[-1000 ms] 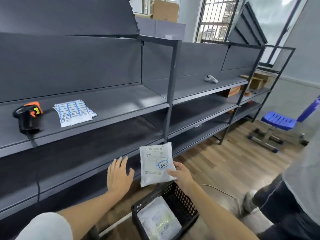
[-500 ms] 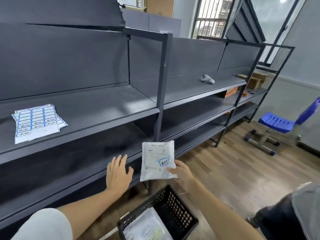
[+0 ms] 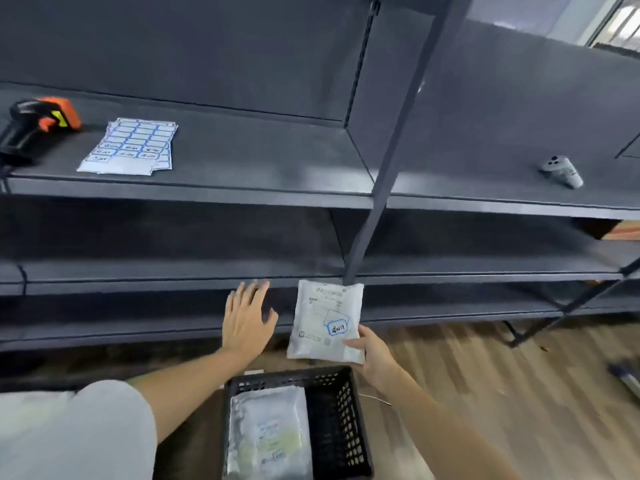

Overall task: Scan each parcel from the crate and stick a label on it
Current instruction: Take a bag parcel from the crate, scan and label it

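The right hand [image 3: 372, 355] has its grip pinched on the lower right corner of a white parcel [image 3: 325, 320], held upright just above the black crate [image 3: 341, 410]; the left hand [image 3: 247, 315] hovers left of the parcel, fingers spread and gripping nothing. The parcel already bears a blue-edged label [image 3: 337, 328], so this one seems finished and due for setting aside. Another parcel in the crate [image 3: 266, 434] would then need picking up and taking to the scanner [image 3: 38, 121] and label sheets [image 3: 133, 145], both on the shelf [image 3: 263, 168] well up and left of the crate.
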Demonstrator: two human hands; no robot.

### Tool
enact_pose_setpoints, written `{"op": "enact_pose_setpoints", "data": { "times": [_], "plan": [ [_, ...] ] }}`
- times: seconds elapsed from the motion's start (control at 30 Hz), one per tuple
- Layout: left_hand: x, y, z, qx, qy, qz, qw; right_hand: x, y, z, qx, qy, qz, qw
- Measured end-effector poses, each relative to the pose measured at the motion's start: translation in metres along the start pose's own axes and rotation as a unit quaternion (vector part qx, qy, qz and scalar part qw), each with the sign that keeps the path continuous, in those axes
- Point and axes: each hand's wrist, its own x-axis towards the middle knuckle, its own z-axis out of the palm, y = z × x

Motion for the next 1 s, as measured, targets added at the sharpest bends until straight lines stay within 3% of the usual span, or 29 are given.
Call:
{"op": "enact_pose_setpoints", "data": {
  "times": [0.2,0.5,0.73,1.0],
  "plan": [
    [-0.021,0.005,0.020,0.055,-0.010,-0.063,0.996,0.022,0.014,-0.017,-0.062,-0.065,0.065,0.994],
    [-0.051,-0.022,0.060,0.075,-0.024,-0.108,0.991,0.062,0.073,-0.020,-0.093,-0.064,0.138,0.984],
    [-0.084,-0.084,0.148,0.109,-0.070,-0.111,0.985,0.124,0.188,-0.027,-0.088,-0.034,0.182,0.979],
    [-0.104,-0.187,0.298,0.125,-0.084,-0.105,0.983,0.235,0.355,-0.044,-0.162,-0.006,0.232,0.959]
  ]
}}
